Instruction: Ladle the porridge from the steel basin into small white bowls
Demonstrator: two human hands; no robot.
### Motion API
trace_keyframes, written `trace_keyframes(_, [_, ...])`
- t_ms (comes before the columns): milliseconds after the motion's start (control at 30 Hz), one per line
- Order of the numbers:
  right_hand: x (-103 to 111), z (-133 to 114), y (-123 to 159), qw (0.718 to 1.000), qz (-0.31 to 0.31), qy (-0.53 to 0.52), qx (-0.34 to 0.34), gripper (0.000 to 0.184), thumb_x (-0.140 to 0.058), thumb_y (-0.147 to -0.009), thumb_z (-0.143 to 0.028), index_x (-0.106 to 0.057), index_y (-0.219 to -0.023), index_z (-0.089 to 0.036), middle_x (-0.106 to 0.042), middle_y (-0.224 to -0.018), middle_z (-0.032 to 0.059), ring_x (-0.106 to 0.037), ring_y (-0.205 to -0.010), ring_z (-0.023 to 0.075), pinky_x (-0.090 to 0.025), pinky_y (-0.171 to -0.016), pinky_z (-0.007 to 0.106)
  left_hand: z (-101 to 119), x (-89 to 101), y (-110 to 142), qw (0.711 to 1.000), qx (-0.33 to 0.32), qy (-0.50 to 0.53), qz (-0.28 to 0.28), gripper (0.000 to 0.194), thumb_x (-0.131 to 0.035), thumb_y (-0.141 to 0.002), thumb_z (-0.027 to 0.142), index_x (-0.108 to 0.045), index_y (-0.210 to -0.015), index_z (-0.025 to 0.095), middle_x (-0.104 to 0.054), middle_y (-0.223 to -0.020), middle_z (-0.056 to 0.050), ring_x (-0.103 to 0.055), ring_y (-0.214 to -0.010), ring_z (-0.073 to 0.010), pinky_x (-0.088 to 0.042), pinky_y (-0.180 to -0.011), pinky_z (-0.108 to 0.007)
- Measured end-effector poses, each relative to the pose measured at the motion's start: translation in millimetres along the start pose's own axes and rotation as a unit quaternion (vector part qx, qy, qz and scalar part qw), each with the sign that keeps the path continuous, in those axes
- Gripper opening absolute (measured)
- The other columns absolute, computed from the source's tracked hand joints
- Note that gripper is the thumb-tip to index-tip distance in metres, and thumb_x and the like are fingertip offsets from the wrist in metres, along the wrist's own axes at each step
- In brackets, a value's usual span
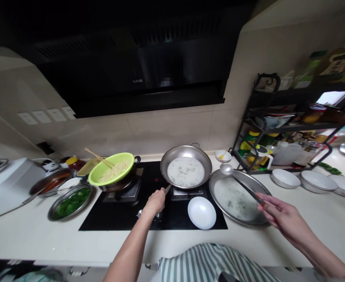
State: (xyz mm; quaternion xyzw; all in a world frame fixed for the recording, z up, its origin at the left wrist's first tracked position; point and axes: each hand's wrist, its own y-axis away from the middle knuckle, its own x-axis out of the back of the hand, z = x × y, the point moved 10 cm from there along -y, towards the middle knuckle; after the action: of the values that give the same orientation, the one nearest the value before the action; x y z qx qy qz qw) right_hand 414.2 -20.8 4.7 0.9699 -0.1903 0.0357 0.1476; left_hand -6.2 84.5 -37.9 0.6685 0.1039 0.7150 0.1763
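Left fingers (162, 192) grasp the wok's (187, 152) handle (168, 188), likely its surest hold; liquid (185, 171) probably makes it heavy, sloshy. Right fingers (268, 199) hold a ladle (242, 184) right of the wok.

Pale beige tiled wall (172, 127) across the back, thin grout lines. Large black angular range hood (137, 51), white "SUPOR" lettering, fills upper middle. Row of white rectangular wall plates (56, 115) left of hood's lower edge. Long smooth white tabletop (26, 241) runs along wall, flat black glass cooktop (110, 222) set in it. Black metal tiered rack (303, 127) at right, against wall. Bright whitish patch (334, 97) behind rack, window or reflection, can't tell. Light soft, dim up top, brighter on tabletop
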Motion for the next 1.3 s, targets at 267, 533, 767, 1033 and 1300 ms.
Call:
trace_keyframes(267, [-118.4,-48.0,-40.7,0.945,-0.141,0.259,0.139,0.036,-0.049,-0.075,-0.019,-0.066,-0.106,-0.014,-0.067,-0.070,0.0046,-0.057,-0.057,0.0166,-0.044,-0.054,0.026,0.3,-0.5,0.6,1.000,-0.001,0.012,0.001,0.043,-0.051,-0.078,0.005,-0.048,-0.120,0.016,-0.062,-0.113,-0.019,-0.063,-0.105,-0.0310,-0.051,-0.079,-0.036])
trace_keyframes(533, [-176.9,-54.5,-70.3,0.878,-0.152,0.399,0.215,0.037,-0.050,-0.072,-0.005,-0.068,-0.104,-0.009,-0.071,-0.095,0.0171,-0.062,-0.101,0.0284,-0.040,-0.089,0.033,0.9,-0.1,0.3,1.000,0.001,0.014,0.003,0.044,-0.051,-0.078,0.004,-0.048,-0.121,0.015,-0.062,-0.112,-0.018,-0.064,-0.104,-0.0293,-0.051,-0.081,-0.034])
trace_keyframes(767, [-178.7,-45.8,-72.7,0.925,-0.157,0.318,0.139,0.031,-0.043,-0.076,-0.004,-0.064,-0.098,-0.008,-0.063,-0.062,0.0039,-0.058,-0.060,0.0152,-0.043,-0.059,0.024,2.2,1.3,3.7,1.000,0.000,0.017,0.002,0.044,-0.051,-0.078,0.005,-0.049,-0.121,0.015,-0.062,-0.112,-0.018,-0.063,-0.105,-0.0300,-0.050,-0.081,-0.035])
trace_keyframes(1033, [-153.0,-38.7,-54.5,0.982,-0.152,0.108,0.000,0.014,-0.049,-0.076,-0.010,-0.058,-0.084,-0.017,-0.054,-0.052,-0.0027,-0.038,-0.038,0.0067,-0.024,-0.036,0.017,0.1,-1.1,0.2,1.000,-0.002,0.013,0.002,0.042,-0.052,-0.078,0.005,-0.049,-0.118,0.017,-0.064,-0.108,-0.016,-0.065,-0.103,-0.0280,-0.050,-0.078,-0.030])
trace_keyframes(1300, [-141.5,-31.9,-42.7,0.984,-0.167,0.044,-0.053,0.012,-0.051,-0.076,-0.009,-0.055,-0.085,-0.017,-0.057,-0.055,-0.0015,-0.036,-0.036,0.0043,-0.023,-0.033,0.014,0.2,-1.0,-0.9,1.000,-0.003,0.015,0.006,0.040,-0.051,-0.078,0.003,-0.049,-0.116,0.015,-0.065,-0.106,-0.017,-0.065,-0.101,-0.0297,-0.052,-0.076,-0.032])
